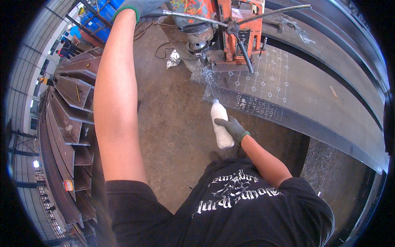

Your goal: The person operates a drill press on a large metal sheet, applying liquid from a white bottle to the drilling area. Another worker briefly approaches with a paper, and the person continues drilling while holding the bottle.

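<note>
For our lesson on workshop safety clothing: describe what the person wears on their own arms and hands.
Both hands wear knitted grey work gloves with green cuffs: the left hand at the top edge, the right hand lower down. Both forearms are bare, with no long sleeves. A black short-sleeved T-shirt with white ornate lettering covers the shoulders and upper arms.

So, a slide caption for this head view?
Right hand squirts a white bottle at the drill; left hand grips its handle.

At twelve o'clock an orange, paint-smeared drilling machine (236, 29); beneath it a grey steel beam (312, 94) chalked with white gridlines and circles. Milky white plastic bottle (221, 124), grey green-cuffed gloves, black white-lettered shirt (230, 206).
</note>
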`<state>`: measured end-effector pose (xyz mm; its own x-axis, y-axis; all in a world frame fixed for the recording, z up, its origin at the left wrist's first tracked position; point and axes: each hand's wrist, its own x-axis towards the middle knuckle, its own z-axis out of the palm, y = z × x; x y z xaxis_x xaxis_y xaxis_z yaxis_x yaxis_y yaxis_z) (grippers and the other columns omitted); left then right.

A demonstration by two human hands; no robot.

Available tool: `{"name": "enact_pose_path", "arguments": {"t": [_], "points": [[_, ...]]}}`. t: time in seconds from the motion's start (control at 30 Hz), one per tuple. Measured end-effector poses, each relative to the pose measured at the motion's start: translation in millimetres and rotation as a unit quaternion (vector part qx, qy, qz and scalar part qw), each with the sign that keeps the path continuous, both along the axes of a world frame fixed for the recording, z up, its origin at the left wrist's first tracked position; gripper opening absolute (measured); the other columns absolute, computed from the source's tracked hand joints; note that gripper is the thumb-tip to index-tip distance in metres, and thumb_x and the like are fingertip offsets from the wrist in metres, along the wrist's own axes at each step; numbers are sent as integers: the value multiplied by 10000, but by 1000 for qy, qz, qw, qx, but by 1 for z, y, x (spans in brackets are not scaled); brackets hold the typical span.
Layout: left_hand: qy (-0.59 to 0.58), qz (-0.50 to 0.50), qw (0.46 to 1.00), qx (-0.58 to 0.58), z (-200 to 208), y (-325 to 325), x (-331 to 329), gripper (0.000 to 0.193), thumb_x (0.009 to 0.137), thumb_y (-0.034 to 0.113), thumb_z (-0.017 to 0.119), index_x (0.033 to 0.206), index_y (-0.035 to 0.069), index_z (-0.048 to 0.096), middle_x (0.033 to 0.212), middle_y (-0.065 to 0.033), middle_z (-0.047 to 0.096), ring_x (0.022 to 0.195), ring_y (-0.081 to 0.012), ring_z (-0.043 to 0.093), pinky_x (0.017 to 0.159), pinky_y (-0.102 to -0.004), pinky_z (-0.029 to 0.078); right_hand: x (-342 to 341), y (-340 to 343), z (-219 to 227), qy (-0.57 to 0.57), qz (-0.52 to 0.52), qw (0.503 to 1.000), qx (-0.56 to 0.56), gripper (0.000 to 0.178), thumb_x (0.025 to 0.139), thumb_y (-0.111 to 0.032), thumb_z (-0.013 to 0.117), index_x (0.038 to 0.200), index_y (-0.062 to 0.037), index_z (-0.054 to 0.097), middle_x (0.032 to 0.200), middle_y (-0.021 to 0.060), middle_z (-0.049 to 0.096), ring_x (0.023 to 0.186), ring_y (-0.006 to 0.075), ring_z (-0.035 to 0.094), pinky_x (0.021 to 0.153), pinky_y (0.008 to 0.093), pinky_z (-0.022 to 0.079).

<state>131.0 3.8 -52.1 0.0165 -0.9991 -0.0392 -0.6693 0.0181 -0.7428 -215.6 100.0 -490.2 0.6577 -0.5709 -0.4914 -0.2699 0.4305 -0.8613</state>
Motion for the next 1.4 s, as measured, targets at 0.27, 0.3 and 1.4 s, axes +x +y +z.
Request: {"name": "enact_pose_path", "arguments": {"t": [0.27,0.3,1.4], "points": [[-3,-37,999,-3,2,7,-7,852,1004,61,563,1735,341,226,863,-218,770,819,-402,793,705,-500,626,0,-3,-4,0,-6,1000,4,791,900,-438,839,1476,40,585,1283,196,740,1083,286,752,946,423,601],[-7,-26,1000,1,1,7,-4,852,1003,63,565,1735,339,228,856,-216,769,814,-400,792,703,-499,625,1,-2,-1,5,-5,1000,-5,797,900,-442,838,1480,40,581,1290,197,738,1093,289,749,955,425,599],[124,-22,992,-29,-29,-31,108,508,1069,331,622,1572,304,557,867,-203,753,782,-400,760,702,-492,597,1,-1,19,9,4,1000,10,779,909,-441,825,1496,14,589,1347,191,723,1147,275,737,989,427,588]]}}
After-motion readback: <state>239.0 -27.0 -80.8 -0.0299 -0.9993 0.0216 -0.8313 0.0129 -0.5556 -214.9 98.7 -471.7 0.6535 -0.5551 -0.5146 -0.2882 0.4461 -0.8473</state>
